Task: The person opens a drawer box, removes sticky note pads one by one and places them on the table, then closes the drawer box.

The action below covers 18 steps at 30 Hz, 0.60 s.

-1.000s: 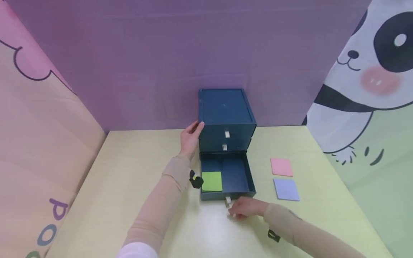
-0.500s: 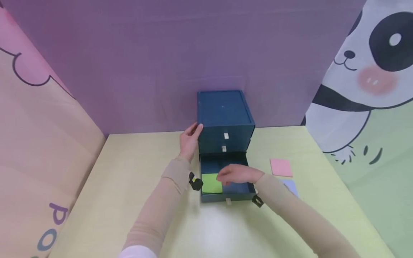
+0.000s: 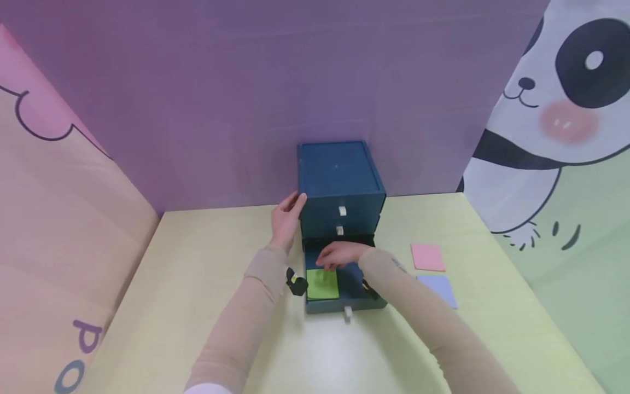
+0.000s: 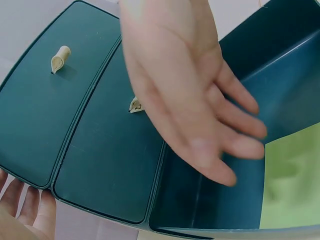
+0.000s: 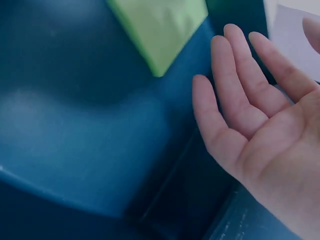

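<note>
A dark blue desktop drawer cabinet (image 3: pixel 339 169) stands at the back of the table with its bottom drawer (image 3: pixel 364 304) pulled out. In that drawer's front left corner lies a green sticky-note pad (image 3: pixel 322 290). My left hand (image 3: pixel 284 224) rests against the cabinet's left side, thumb near the front edge. My right hand (image 3: pixel 342 253) hovers over the open drawer, just behind the pad, holding nothing. Its fingers (image 5: pixel 222 75) are loosely extended in the right wrist view, apart from the green pad.
A pink square pad (image 3: pixel 428 257) and a lavender square pad (image 3: pixel 438 290) lie on the table (image 3: pixel 221 235), right of the cabinet. The two upper drawers are closed, each with a small pale pull tab (image 3: pixel 342 210). A purple backdrop (image 3: pixel 221 109) hangs behind.
My right hand has left the bottom drawer's pull tab area and moved up and back over the drawer, now behind the green pad. My left hand stays on the cabinet's side.
</note>
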Each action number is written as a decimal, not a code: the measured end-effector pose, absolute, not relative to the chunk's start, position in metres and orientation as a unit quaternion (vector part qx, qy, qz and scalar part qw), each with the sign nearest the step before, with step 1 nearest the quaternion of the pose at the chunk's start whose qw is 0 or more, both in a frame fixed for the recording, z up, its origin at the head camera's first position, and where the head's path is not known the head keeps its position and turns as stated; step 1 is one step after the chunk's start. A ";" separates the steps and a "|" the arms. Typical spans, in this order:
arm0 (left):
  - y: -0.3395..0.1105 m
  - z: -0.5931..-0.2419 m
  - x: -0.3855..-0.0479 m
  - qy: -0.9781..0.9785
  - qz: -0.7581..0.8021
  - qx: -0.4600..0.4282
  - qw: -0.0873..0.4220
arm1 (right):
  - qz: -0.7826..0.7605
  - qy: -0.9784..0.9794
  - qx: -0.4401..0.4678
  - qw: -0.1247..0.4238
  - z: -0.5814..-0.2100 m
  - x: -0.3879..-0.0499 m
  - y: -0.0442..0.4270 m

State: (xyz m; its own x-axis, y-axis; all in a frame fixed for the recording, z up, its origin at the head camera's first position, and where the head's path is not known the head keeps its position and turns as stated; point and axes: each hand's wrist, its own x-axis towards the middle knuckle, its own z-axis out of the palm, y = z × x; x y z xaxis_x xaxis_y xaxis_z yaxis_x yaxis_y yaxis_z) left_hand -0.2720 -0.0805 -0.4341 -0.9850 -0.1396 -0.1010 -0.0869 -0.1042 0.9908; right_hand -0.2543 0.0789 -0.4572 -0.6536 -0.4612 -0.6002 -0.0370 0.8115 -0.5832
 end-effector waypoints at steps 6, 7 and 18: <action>-0.080 -0.434 -0.271 -0.669 -0.738 0.088 0.017 | -0.155 0.912 -0.174 0.338 -0.471 -0.257 0.072; -0.080 -0.433 -0.271 -0.668 -0.739 0.087 0.018 | -0.139 0.918 -0.174 0.328 -0.473 -0.257 0.071; -0.080 -0.434 -0.271 -0.668 -0.739 0.089 0.016 | 0.048 0.952 -0.159 0.258 -0.497 -0.252 0.064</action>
State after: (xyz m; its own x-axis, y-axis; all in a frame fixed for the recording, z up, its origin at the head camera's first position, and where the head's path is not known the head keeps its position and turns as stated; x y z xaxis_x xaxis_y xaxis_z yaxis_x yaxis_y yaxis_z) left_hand -0.2707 -0.0804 -0.4343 -0.9838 -0.1426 -0.1090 -0.0941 -0.1071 0.9898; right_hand -0.2523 0.0640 -0.4968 -0.8165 -0.2771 -0.5064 -0.3266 0.9451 0.0094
